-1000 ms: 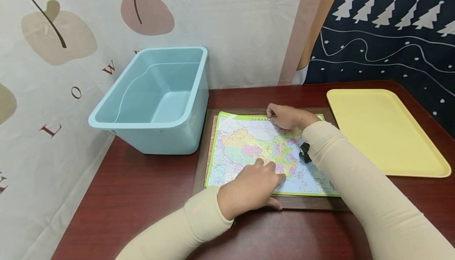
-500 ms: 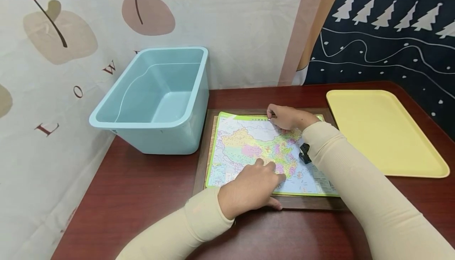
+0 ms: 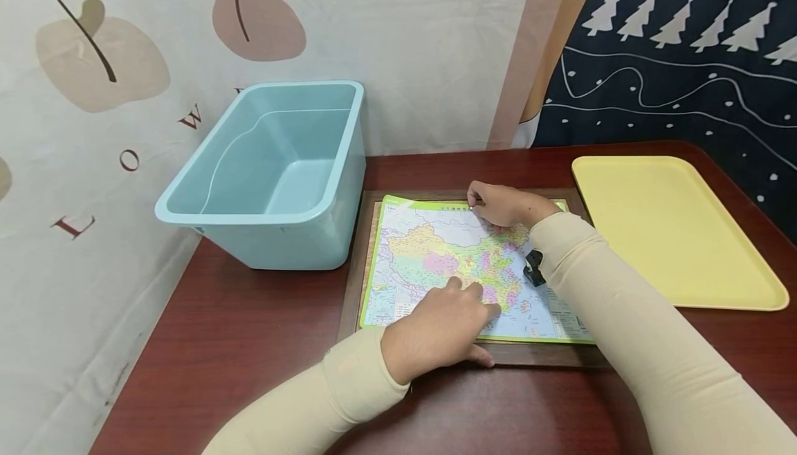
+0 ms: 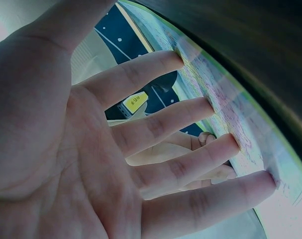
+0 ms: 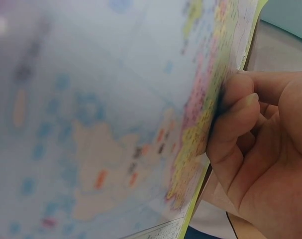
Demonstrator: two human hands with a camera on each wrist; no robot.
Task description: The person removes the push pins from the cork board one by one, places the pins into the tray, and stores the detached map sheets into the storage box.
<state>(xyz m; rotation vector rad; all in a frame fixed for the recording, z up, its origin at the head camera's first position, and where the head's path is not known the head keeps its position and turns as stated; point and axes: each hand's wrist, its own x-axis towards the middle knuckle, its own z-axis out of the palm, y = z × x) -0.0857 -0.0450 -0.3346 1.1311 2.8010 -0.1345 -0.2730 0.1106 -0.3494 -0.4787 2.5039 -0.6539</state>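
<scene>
A laminated map (image 3: pixel 417 254) with a green border lies on a brown-framed board (image 3: pixel 535 355) on the table. My left hand (image 3: pixel 436 330) rests on its lower middle with fingers spread; in the left wrist view the fingertips (image 4: pixel 230 142) touch the sheet. The left thumb reaches down to the board's front edge. At the map's top edge, my right hand (image 3: pixel 501 205) has curled fingers and pinches a small white pin-like piece (image 3: pixel 471 207), mostly hidden by the fingers. In the right wrist view, the curled fingers (image 5: pixel 235 119) lie against the map's surface.
A deep light-blue tub (image 3: pixel 305 234) stands left of the board, against the patterned cloth (image 3: pixel 423 61). To the right lies a flat yellow tray (image 3: pixel 679 234). The dark red tabletop (image 3: pixel 268 317) shows in front and at the left.
</scene>
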